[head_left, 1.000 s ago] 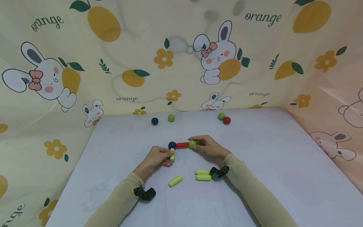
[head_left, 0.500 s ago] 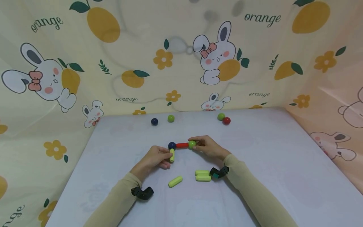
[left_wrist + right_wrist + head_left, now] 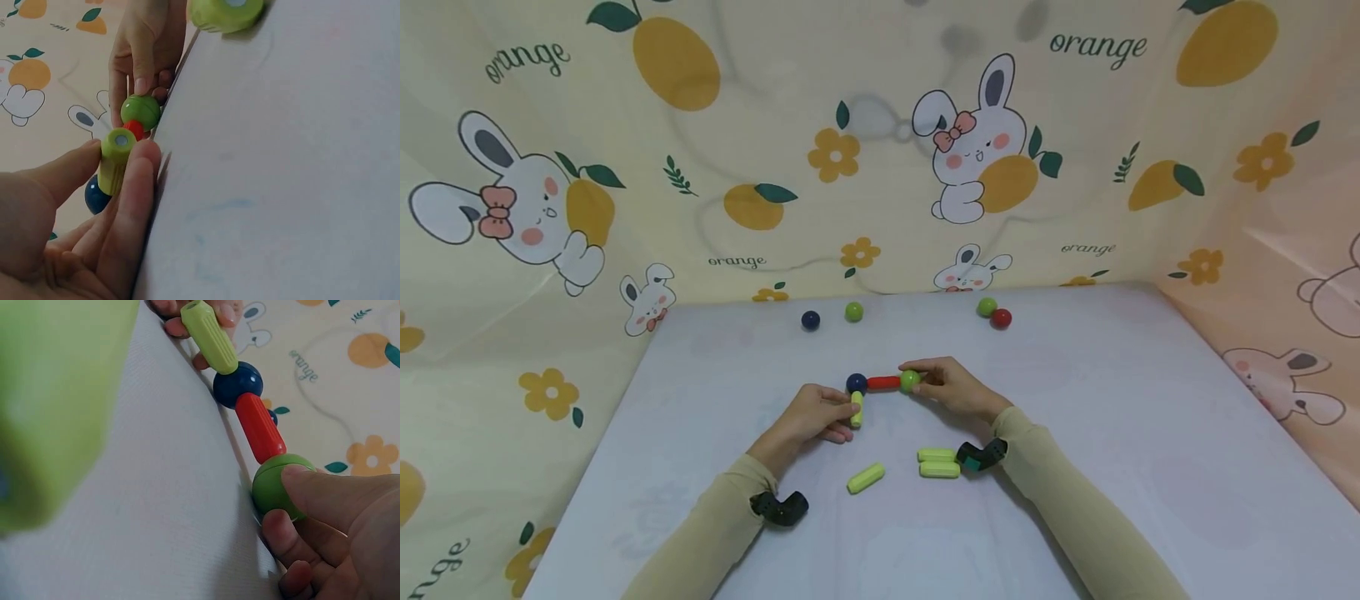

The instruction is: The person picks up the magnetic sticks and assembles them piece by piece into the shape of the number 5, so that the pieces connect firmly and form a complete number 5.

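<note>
My left hand pinches a yellow-green rod between thumb and fingers. The rod's far end meets a dark blue ball. From that ball a red rod runs right to a green ball, so the joined pieces make a corner. My right hand grips the green ball, its thumb on one side and fingers on the other. In the left wrist view the yellow-green rod points its round end, with a grey disc, toward the camera.
One loose yellow-green rod lies in front of the hands, and a pair of such rods lies by the right wrist. Along the back are a dark blue ball, a green ball, another green ball and a red ball.
My left hand has shifted slightly down and left along the yellow-green rod. The right hand stays on the green ball, and the loose pieces keep their places.
</note>
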A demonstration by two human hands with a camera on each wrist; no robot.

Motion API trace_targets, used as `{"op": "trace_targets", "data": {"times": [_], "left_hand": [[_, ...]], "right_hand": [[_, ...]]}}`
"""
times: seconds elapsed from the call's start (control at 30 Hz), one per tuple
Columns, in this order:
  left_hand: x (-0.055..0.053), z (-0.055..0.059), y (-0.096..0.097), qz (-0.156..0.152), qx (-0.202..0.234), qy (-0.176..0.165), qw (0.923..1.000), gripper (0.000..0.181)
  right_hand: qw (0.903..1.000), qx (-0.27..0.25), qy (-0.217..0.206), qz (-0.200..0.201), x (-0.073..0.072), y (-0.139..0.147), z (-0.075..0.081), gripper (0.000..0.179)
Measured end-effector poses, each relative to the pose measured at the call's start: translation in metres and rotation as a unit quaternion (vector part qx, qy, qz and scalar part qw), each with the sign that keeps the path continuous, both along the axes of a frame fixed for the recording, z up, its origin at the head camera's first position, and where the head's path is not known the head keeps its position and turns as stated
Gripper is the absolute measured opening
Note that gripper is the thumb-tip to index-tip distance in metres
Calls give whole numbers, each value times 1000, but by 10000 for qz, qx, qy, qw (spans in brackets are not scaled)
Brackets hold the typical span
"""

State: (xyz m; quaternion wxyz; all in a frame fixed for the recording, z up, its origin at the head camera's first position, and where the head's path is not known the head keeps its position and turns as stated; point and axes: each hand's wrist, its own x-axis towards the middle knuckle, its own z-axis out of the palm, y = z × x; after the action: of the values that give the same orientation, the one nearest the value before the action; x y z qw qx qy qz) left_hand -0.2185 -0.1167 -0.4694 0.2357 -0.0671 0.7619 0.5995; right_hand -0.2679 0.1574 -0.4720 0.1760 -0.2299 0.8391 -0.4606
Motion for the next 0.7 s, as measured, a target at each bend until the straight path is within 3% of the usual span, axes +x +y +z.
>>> {"op": "trace_targets", "data": {"times": [0.7], "left_hand": [[0, -1, 2, 78, -14, -81, 9999, 39]], "right_hand": [[9997, -142, -43, 203, 0, 5, 2, 46]]}}
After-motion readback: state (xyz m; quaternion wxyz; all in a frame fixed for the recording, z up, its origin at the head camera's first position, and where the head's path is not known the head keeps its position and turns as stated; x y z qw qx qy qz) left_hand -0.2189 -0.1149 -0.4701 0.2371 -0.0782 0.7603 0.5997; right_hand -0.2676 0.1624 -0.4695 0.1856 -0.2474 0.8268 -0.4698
